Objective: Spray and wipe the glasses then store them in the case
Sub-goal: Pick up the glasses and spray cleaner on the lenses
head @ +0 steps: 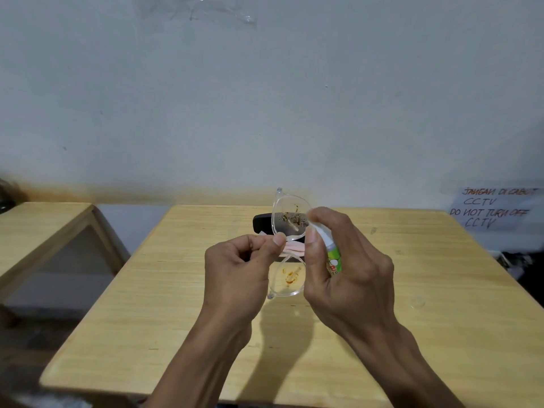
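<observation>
My left hand (pixel 238 266) pinches the bridge of clear-framed glasses (pixel 290 219), held on end above the table, one lens up and one down. Both lenses carry brownish-orange smears. My right hand (pixel 344 266) grips a small spray bottle (pixel 332 254) with a green label, its top close against the upper lens. Behind the glasses a black case (pixel 260 223) lies on the table, and a pink cloth (pixel 293 247) shows in front of it, partly hidden by my fingers.
The light wooden table (pixel 176 304) stands against a pale wall. A second wooden table (pixel 38 225) is at the left with a gap between. A handwritten paper sign (pixel 494 209) hangs at the right. A small wet spot (pixel 418 301) marks the tabletop.
</observation>
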`<state>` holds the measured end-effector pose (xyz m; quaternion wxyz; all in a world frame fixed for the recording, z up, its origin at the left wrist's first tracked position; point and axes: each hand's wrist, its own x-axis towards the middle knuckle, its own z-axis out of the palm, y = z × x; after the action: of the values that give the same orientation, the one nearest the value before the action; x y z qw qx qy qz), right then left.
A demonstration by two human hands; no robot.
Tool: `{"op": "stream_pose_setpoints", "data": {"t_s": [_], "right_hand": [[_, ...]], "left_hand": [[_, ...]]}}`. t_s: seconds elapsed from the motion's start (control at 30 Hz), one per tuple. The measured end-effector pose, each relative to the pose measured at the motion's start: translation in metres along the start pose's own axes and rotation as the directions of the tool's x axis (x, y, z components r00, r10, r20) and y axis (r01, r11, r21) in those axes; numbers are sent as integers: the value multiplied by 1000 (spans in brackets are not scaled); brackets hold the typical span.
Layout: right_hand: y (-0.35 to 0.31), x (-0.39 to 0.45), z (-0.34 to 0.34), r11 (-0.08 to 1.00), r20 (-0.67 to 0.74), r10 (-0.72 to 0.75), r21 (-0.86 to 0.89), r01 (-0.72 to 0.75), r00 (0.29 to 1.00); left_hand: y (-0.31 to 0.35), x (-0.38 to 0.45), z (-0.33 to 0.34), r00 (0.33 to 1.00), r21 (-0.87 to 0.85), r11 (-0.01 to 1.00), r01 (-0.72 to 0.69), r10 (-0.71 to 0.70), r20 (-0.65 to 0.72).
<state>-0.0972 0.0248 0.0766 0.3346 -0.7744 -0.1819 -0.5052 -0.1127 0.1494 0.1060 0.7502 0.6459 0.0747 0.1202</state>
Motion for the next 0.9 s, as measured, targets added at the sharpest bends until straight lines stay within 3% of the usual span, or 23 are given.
{"op": "stream_pose_setpoints", "data": {"t_s": [0.17,0.37,0.9], "right_hand": [[-8,-10,-13,998,45,46,40,-48,998],[-19,-33,-17,998,106,-32,50,27,994],[-15,-31,-8,997,70,-53,55,49,996]], "left_hand": [[6,4,-2,998,24,999,42,-42,-37],[21,14,-2,988,-49,991,123,-127,-87],[25,9,-2,992,-73,992,107,-112,-62]]}}
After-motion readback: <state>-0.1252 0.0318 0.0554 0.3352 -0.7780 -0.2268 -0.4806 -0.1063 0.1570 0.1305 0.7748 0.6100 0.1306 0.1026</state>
